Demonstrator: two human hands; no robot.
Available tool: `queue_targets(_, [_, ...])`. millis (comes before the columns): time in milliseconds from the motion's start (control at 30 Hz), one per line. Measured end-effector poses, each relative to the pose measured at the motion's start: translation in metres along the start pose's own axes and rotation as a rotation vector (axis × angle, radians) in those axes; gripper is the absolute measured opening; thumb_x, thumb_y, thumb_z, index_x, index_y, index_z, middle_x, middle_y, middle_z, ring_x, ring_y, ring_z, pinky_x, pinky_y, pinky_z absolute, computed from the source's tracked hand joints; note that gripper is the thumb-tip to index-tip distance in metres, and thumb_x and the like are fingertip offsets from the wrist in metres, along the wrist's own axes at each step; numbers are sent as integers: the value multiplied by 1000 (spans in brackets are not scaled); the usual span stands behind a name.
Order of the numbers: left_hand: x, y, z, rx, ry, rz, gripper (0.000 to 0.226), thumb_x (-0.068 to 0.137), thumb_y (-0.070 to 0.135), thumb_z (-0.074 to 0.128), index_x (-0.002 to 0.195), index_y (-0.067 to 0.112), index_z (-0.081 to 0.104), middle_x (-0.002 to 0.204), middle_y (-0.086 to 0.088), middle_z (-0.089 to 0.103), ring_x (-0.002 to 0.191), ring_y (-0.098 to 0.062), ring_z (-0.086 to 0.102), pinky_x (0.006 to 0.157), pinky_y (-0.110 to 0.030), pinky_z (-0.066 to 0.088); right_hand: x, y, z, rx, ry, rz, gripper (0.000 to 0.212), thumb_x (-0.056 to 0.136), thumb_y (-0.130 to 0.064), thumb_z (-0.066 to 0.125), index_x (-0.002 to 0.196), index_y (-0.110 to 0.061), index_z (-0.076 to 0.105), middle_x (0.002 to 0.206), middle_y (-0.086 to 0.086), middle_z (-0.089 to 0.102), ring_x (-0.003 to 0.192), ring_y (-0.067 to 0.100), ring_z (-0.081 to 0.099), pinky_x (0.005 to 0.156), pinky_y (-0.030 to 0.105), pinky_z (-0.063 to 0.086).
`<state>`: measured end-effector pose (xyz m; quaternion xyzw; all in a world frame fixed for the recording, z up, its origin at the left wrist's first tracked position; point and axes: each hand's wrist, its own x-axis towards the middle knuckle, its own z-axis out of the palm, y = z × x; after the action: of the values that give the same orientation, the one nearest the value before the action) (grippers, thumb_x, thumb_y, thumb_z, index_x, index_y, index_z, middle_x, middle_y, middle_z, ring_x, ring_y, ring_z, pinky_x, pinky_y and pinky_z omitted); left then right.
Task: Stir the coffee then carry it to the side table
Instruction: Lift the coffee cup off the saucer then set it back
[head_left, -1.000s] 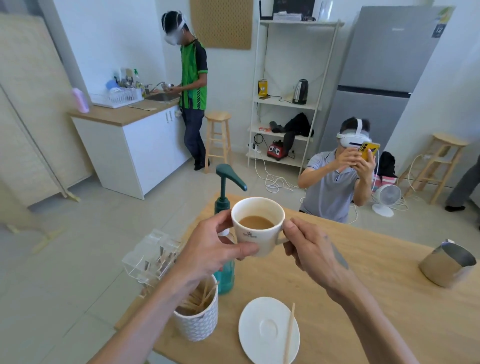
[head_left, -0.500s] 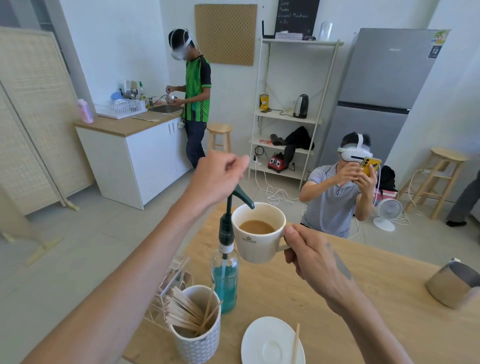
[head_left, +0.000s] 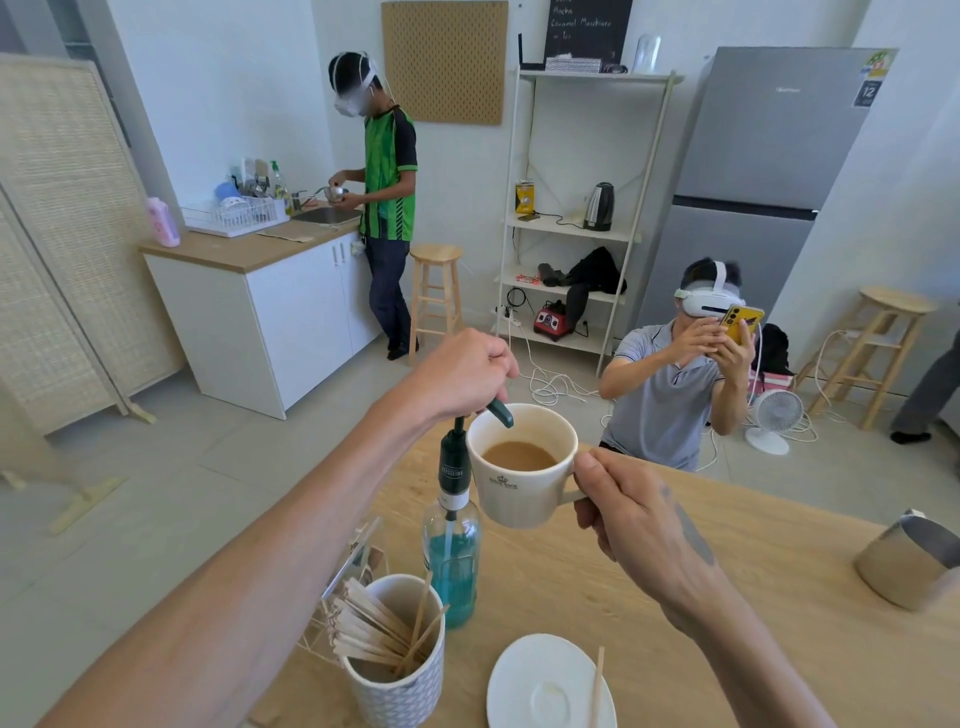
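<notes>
The cup of coffee (head_left: 522, 465) is held above the wooden table (head_left: 769, 597) by its handle, pinched in the right hand (head_left: 631, 512). The left hand (head_left: 460, 376) is closed over the syrup bottle's pump (head_left: 498, 413); the spout should be kept over the cup and pressed gently. One saucer (head_left: 540, 686) and one stirrer (head_left: 597, 686) are counted.
</notes>
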<state>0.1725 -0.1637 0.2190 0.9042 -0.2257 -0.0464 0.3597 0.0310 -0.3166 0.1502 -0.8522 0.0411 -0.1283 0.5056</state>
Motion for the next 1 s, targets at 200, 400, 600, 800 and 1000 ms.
queue_targets(200, [1,1,1,44,-12,-10,34,110,13,38,113,11,72,103,-10,79,75,-6,60,67,-27,44,0,-1,-1,0,-2,-4,42,103,-42,42,72,-19,60,57,-6,57,54,10,46,57,38,40])
queue_targets(400, [-2,2,2,53,-16,-23,35,108,9,38,115,10,73,105,-12,77,77,-8,62,67,-21,43,0,-4,-1,15,-4,5,44,102,-46,42,73,-17,57,59,-3,57,56,13,47,57,41,40])
queue_targets(600, [-3,3,2,60,-24,-32,36,105,6,38,113,12,73,105,-16,79,87,-21,62,76,-32,48,0,-3,-2,31,-8,19,42,104,-41,43,71,-20,57,59,-4,58,56,13,47,58,42,41])
queue_targets(800, [-5,6,2,78,-30,-36,38,104,4,39,118,11,73,107,-12,77,90,-21,63,69,-28,47,-1,-1,-2,35,-8,18,45,101,-47,42,74,-16,59,61,-1,58,58,16,48,59,45,41])
queue_targets(1000, [-6,7,2,74,-45,-35,38,104,3,39,121,9,72,105,-8,76,92,-19,64,73,-29,48,-3,-2,-1,54,-23,21,43,104,-40,42,73,-16,60,59,-4,58,58,14,47,59,44,41])
